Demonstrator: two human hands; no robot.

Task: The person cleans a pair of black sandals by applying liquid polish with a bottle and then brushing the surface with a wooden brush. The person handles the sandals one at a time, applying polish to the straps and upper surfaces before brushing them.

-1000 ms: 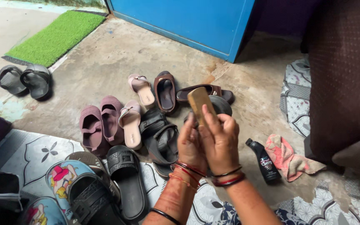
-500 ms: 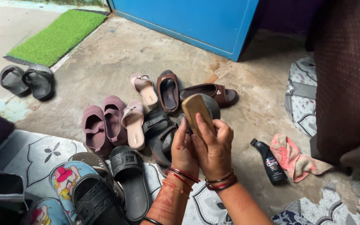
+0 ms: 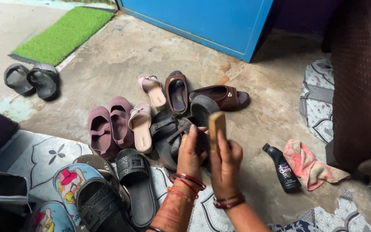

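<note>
Brush [image 3: 217,129] of pale wood stands on its edge in the right hand [image 3: 225,165], just above the dark sandal [image 3: 171,136] that the left hand [image 3: 190,158] steadies. The right fingers are pressed together around the lower part of the wooden back, thumb on one side, the others on the far side. The left fingers curl on the strap of the sandal, pinching it. I judge the brush stiff, light and not slippery, so a grip on the long sides of the wood is best. The bristles I cannot see from here. The sandal looks like soft rubber or leather that bends, so it should be held by the strap or the sole edge.

Left of the brush lie pink sandals [image 3: 144,126] and mauve shoes [image 3: 111,126], close together. Behind it are brown slippers [image 3: 220,95]. Right of the brush, a little apart, stands a black bottle [image 3: 282,167], and beside the bottle is a pink cloth [image 3: 308,165]. The concrete floor [image 3: 121,60] behind the brush is open up to the blue door [image 3: 207,19]. Near the person, black slippers [image 3: 135,184] lie on a patterned mat [image 3: 39,152] and crowd the room.
</note>
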